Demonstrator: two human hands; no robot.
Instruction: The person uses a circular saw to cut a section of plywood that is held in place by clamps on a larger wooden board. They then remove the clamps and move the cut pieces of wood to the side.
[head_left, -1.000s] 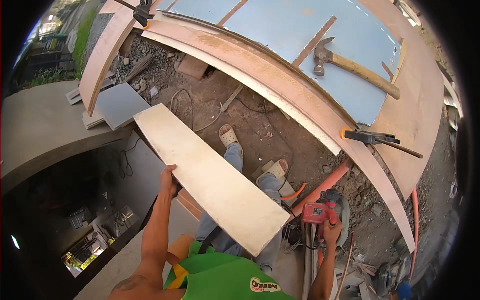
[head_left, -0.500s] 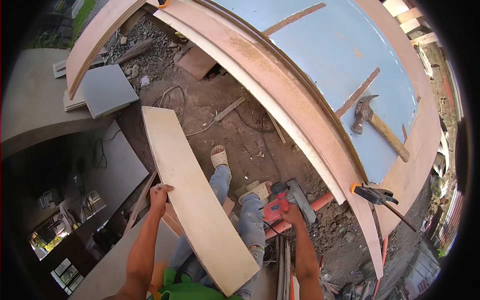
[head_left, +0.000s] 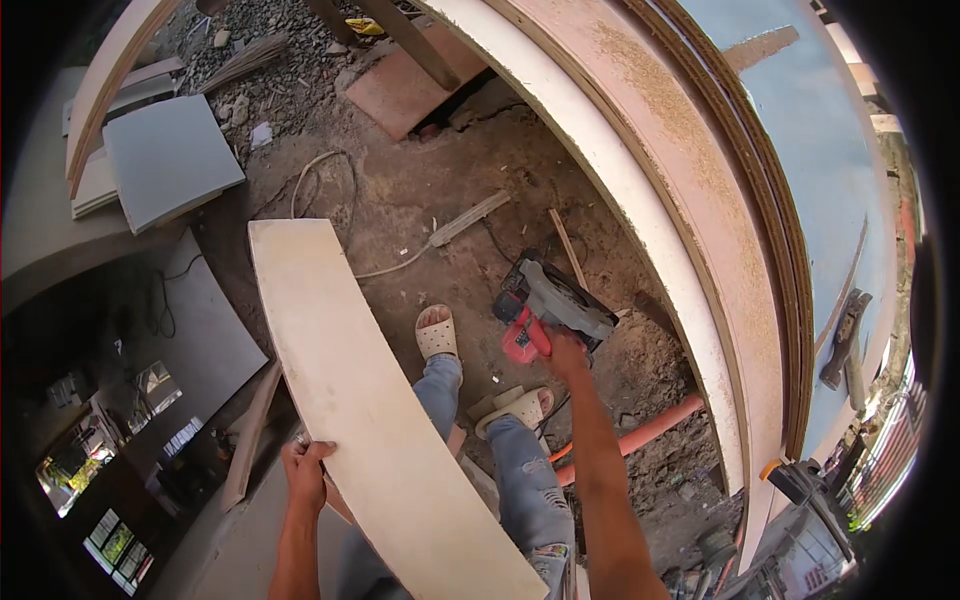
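A long, pale, curved plywood piece [head_left: 375,400] lies slanting in front of me over my legs. My left hand [head_left: 306,474] pinches its left edge, thumb on the top face and the other fingers hidden below. To the right of the board, my right hand [head_left: 566,354] is wrapped around the red handle of a red and grey circular saw [head_left: 560,302]. The saw is low over the dirt ground, forward of my right foot; whether it touches the ground I cannot tell. Its blade is hard to make out.
Stacked curved boards [head_left: 640,110] sweep along the right, beside a blue panel [head_left: 800,120] with a hammer [head_left: 847,340] on it. A clamp [head_left: 800,485] grips their near end. An extension socket [head_left: 470,218] with its cord, an orange pipe [head_left: 640,438] and grey panels [head_left: 170,160] lie around.
My right hand has carried the saw forward and slightly left, away from my body. The view has turned right, so the hammer and clamp sit nearer the rim. My left hand still holds the plywood.
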